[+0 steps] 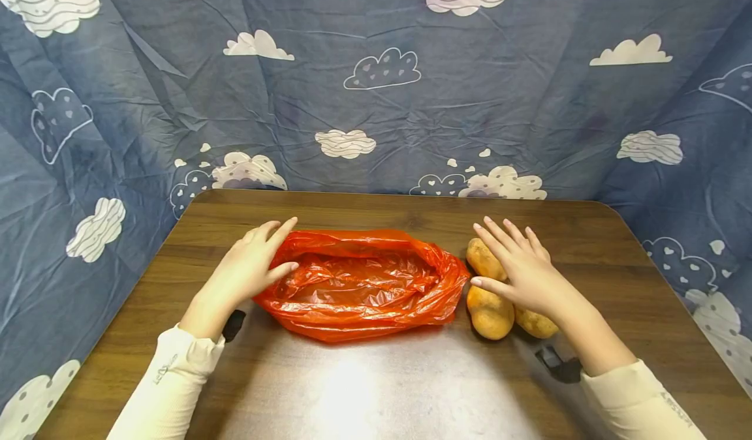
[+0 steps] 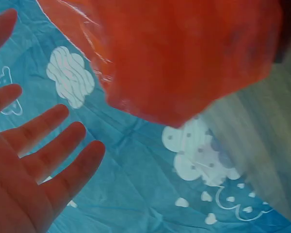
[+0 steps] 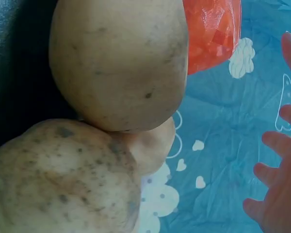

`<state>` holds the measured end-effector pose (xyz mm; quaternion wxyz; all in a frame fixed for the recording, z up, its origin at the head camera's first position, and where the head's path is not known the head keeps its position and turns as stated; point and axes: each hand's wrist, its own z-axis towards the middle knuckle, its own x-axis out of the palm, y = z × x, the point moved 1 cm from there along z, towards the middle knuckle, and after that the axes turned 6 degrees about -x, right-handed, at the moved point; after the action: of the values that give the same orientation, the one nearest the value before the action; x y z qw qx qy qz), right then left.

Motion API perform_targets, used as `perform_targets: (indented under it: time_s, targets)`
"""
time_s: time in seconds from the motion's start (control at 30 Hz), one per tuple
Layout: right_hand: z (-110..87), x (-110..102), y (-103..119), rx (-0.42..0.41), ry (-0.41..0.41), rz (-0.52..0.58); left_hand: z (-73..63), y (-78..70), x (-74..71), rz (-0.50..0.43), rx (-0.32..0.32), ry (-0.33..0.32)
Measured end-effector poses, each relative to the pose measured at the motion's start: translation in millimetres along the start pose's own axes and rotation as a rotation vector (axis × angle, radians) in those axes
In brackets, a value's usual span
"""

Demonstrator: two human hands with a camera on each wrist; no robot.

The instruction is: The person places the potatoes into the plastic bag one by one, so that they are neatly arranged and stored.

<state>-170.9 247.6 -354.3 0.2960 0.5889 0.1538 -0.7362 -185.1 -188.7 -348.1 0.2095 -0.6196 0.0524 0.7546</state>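
A red plastic bag [image 1: 358,322] lies on the table with its mouth spread wide, facing up. Beside its left end is my left hand [image 1: 249,264], fingers extended; in the left wrist view the same hand [image 2: 34,165] shows spread fingers and a bare palm, apart from the bag [image 2: 184,63]. My right hand [image 1: 525,270] hovers with straight fingers over a group of potatoes [image 1: 492,316] at the bag's right end. Three potatoes show, partly hidden by that hand. Close up in the right wrist view, a potato [image 3: 119,63] stands before the others, and the right hand [image 3: 286,170] holds nothing.
The brown wooden table [image 1: 382,388] has a bright glare at its near middle. A blue curtain [image 1: 376,120] with cloud prints hangs behind and along both sides. Dark wrist-worn devices sit under both wrists, the right one [image 1: 558,365] close to the potatoes.
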Motion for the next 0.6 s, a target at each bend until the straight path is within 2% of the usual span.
perform_targets:
  time_s: [0.13, 0.3, 0.6]
  targets:
    - [-5.4, 2, -2, 0.005, -0.022, 0.035, -5.3, 7.3, 3.0, -0.029, -0.039, -0.015]
    - [-12.5, 5, -5, 0.019, -0.047, 0.065, -11.0, 16.3, 7.2, -0.092, -0.093, 0.011]
    - [-26.5, 11, -11, 0.046, -0.092, 0.105, -19.9, 37.5, 16.4, -0.334, -0.116, 0.022]
